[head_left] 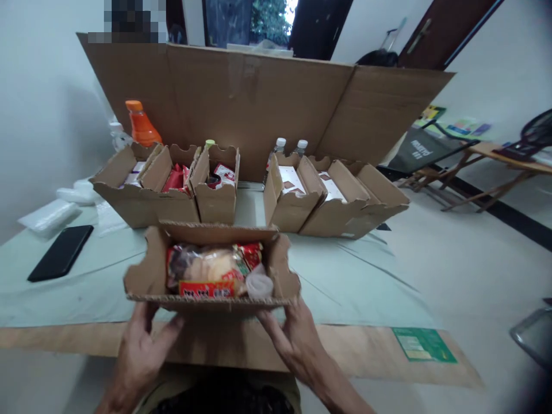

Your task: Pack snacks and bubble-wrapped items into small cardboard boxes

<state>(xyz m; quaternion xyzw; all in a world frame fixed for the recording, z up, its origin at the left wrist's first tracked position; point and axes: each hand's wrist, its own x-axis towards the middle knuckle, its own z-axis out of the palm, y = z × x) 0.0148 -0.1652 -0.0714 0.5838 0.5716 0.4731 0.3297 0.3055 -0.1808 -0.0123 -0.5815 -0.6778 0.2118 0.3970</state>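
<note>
An open cardboard box (150,270) is held up over the near table edge, filled with wrapped snacks: a bread packet (215,265), red wrappers and a small clear cup (259,284). My left hand (140,345) grips the box's lower left corner from beneath. At the lower right corner, my right hand (293,336) does the same, with fingers curled under the front wall.
Two groups of small open cardboard boxes (215,201) (293,210) with packets stand behind on the pale green table cover (345,282). A tall cardboard sheet (259,98) forms a back wall, with an orange bottle (141,123) and water bottles. A black phone (60,252) lies at left.
</note>
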